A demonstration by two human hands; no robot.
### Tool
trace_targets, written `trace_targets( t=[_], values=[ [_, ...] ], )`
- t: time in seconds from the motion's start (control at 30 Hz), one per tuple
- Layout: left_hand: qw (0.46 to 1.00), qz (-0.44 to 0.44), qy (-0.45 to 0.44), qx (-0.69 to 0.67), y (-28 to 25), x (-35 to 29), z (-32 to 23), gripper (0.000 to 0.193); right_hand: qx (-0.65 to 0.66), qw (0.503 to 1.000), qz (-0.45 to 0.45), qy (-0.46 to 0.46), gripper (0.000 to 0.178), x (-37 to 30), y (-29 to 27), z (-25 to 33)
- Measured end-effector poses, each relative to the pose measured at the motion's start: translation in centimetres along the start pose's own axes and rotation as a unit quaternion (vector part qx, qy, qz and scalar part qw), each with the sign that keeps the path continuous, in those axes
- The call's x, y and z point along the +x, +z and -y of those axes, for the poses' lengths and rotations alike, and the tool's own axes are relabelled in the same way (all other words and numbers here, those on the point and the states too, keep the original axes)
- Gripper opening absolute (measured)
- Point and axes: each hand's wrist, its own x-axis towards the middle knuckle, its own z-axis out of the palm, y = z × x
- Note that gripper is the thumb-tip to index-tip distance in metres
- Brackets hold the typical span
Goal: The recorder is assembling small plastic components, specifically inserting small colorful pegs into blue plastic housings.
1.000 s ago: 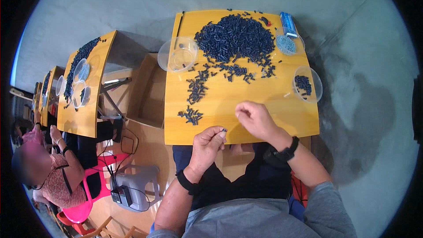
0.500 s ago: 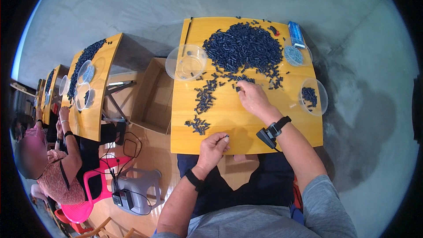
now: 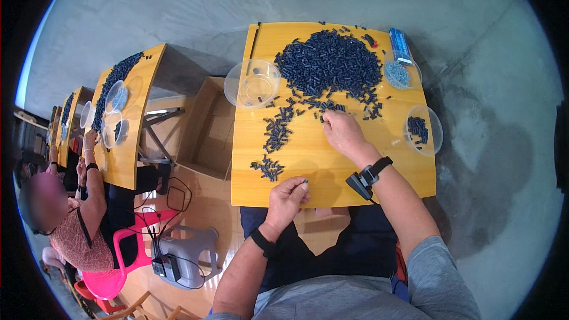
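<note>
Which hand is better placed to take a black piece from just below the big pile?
Probably the right hand: it is at those black pieces. The left hand is farther off, by the table's near edge, and seems to pinch a small dark piece.

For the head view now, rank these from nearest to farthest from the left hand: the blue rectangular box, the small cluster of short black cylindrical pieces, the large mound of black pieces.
1. Small cluster: just ahead and left of the left hand.
2. Large mound: farther ahead, slightly right.
3. Blue rectangular box: far right corner of the yellow table.
</note>
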Motion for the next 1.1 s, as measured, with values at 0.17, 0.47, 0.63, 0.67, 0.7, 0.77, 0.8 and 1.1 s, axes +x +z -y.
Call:
trace_targets(
  t=[0.17,0.47,0.63,0.67,0.7,0.77,0.8,1.1],
  values=[
    [1.0,-0.006,-0.007,-0.01,0.1,-0.1,-0.2,0.015,0.016,1.0,-0.01,0.007,0.011,0.0,0.0,-0.1],
    [1.0,-0.007,-0.011,-0.025,-0.2,-0.2,0.1,0.015,-0.008,1.0,0.006,0.008,0.01,-0.1,0.2,-0.2],
    [0.998,-0.007,0.012,-0.055,-0.5,-0.2,-0.3,0.016,0.023,0.999,-0.021,-0.019,0.005,-0.7,0.5,-0.6],
    [0.997,-0.012,-0.012,-0.07,-0.4,-0.5,-0.7,0.016,0.067,0.995,-0.052,-0.05,0.006,-1.1,0.4,-0.7],
    [0.996,-0.016,-0.033,-0.085,-0.2,-0.8,-1.2,0.017,0.069,0.995,-0.05,-0.05,0.006,-1.6,0.4,-0.7],
    [0.996,0.005,0.017,-0.085,-0.2,-1.2,-0.8,0.016,0.204,0.977,-0.055,-0.014,0.007,-3.0,0.4,-0.6],
    [0.994,0.012,0.026,-0.11,-0.1,-1.7,-1.3,0.015,0.206,0.977,-0.051,-0.013,0.007,-3.8,0.2,0.0],
    [0.99,0.049,0.044,-0.127,1.0,-4.8,-4.9,0.014,0.528,0.834,0.129,0.092,0.007,-11.4,-4.4,6.4]
  ],
)
